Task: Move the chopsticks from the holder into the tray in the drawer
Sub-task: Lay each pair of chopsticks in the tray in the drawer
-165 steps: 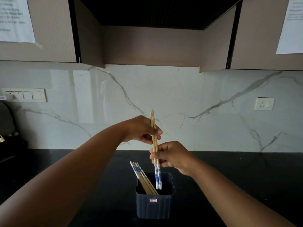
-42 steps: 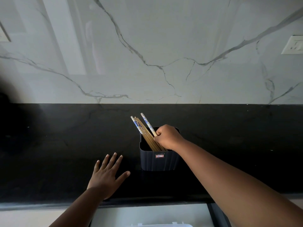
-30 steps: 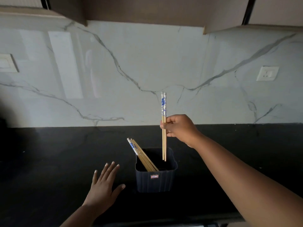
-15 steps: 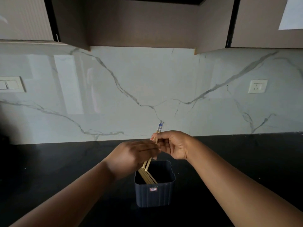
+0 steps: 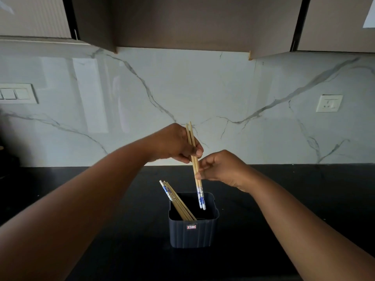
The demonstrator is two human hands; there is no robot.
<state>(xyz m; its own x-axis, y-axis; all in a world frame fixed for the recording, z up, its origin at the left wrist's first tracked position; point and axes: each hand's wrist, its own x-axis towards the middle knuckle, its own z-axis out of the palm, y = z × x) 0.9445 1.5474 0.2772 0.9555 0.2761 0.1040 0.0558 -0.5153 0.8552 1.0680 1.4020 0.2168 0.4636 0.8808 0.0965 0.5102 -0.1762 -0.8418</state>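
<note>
A dark blue square holder [image 5: 192, 233] stands on the black counter. Several wooden chopsticks [image 5: 176, 200] with blue-and-white ends lean against its left inner side. A pair of chopsticks [image 5: 195, 167] is held nearly upright above the holder, blue-and-white ends pointing down just inside the rim. My left hand [image 5: 176, 144] pinches the pair near its upper, bare-wood part. My right hand [image 5: 220, 169] pinches the same pair lower down, just below my left hand. The drawer and its tray are out of view.
The black counter [image 5: 294, 199] runs to a white marble backsplash. Brown wall cabinets [image 5: 182, 21] hang overhead. A switch plate [image 5: 16, 93] sits on the wall at left and a socket [image 5: 328, 103] at right. A dark object shows at the far left edge.
Since half a second ago the pair has been turned over: its blue-and-white ends now point down into the holder. My left hand has risen to grip the upper part, my right sits lower.
</note>
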